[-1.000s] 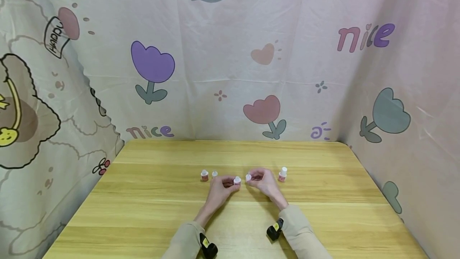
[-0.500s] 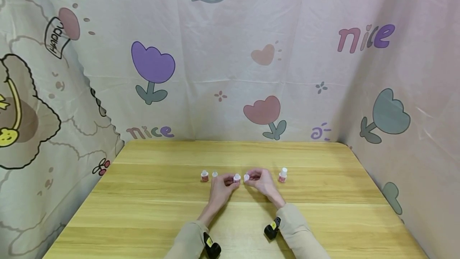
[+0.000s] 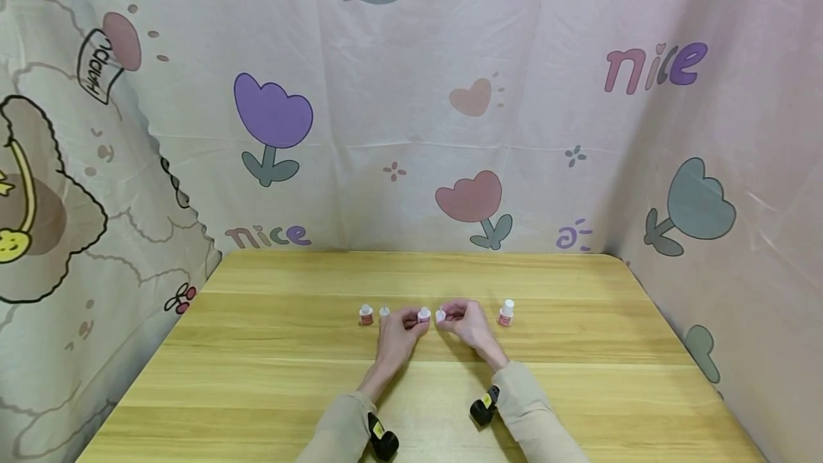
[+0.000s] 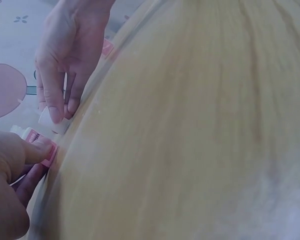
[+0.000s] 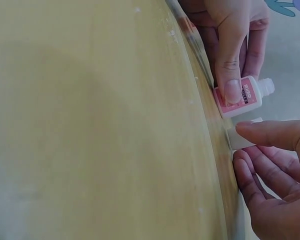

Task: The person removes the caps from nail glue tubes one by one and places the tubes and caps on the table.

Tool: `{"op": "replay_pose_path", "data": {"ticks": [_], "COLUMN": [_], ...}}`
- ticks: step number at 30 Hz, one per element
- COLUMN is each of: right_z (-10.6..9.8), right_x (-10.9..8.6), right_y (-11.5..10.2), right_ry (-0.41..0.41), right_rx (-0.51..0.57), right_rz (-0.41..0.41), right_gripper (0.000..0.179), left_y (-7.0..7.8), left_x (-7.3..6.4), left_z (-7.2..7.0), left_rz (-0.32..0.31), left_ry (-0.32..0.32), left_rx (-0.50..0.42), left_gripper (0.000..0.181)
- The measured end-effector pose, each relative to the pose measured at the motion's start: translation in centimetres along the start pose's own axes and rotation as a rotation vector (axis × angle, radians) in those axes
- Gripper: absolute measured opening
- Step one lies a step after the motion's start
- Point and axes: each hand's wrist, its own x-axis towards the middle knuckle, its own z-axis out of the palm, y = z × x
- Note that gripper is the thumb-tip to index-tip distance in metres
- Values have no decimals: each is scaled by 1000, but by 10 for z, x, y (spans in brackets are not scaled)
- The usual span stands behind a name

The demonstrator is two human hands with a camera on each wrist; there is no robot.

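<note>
Between the thumb and fingers of my left hand (image 3: 395,340) is a small bottle (image 3: 424,316) with a pink label. In the right wrist view that bottle (image 5: 246,96) stands uncapped, its clear nozzle bare and the thumb pressed on its label. Just to the right, my right hand (image 3: 469,324) pinches a white bottle cap (image 3: 440,317). This cap (image 5: 240,140) is low over the table, close beside the bottle but apart from it; the thumb hides part of it. The left wrist view also has the cap (image 4: 51,121) under the right fingers.
Left of the hands stand an uncapped red-labelled bottle (image 3: 366,316) and a loose white cap (image 3: 384,311), partly behind the left hand. A capped bottle (image 3: 506,314) stands to the right. All are on the wooden table (image 3: 257,370), with a patterned cloth (image 3: 386,120) behind.
The left hand has shifted the bottle slightly away from the person. My right hand has carried the cap a little to the left, narrowing the gap. Both grips stay the same.
</note>
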Motion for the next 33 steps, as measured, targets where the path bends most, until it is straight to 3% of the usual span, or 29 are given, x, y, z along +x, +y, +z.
{"op": "replay_pose_path", "data": {"ticks": [16, 24, 33], "right_z": [3, -2, -2], "right_x": [3, -1, -3], "right_y": [0, 2, -1], "right_ry": [35, -15, -16], "right_rx": [-13, 21, 33], "right_rz": [9, -143, -31], "right_gripper": [24, 21, 31], "left_y": [1, 1, -1], "left_x": [2, 2, -2], "left_z": [1, 1, -2], "left_rz": [-4, -1, 7], "left_ry": [18, 15, -1], "left_rx": [15, -5, -3], "left_gripper": [22, 23, 26]}}
